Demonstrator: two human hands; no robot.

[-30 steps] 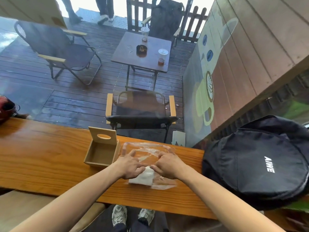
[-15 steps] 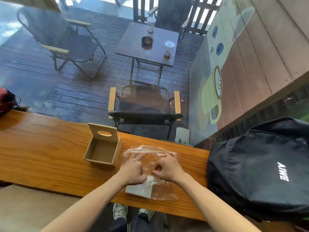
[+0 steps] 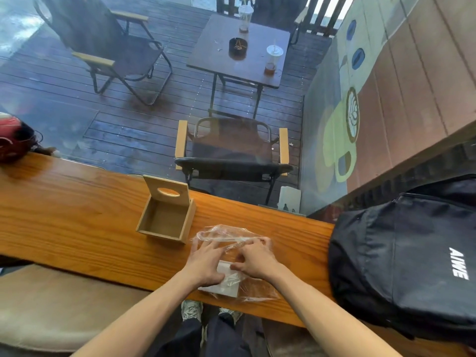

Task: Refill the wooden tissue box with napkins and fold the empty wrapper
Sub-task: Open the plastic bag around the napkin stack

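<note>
Bright daylight, window glare, wide-angle edge distortion

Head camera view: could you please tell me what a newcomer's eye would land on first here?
Probably the two bare hands, left hand and right hand, working on the crinkled clear plastic wrapper with white napkins inside, at the near edge of the long orange-brown wooden counter. Just left of them stands the small light wooden tissue box, lid up and empty. A large black backpack fills the counter's right end.
</note>
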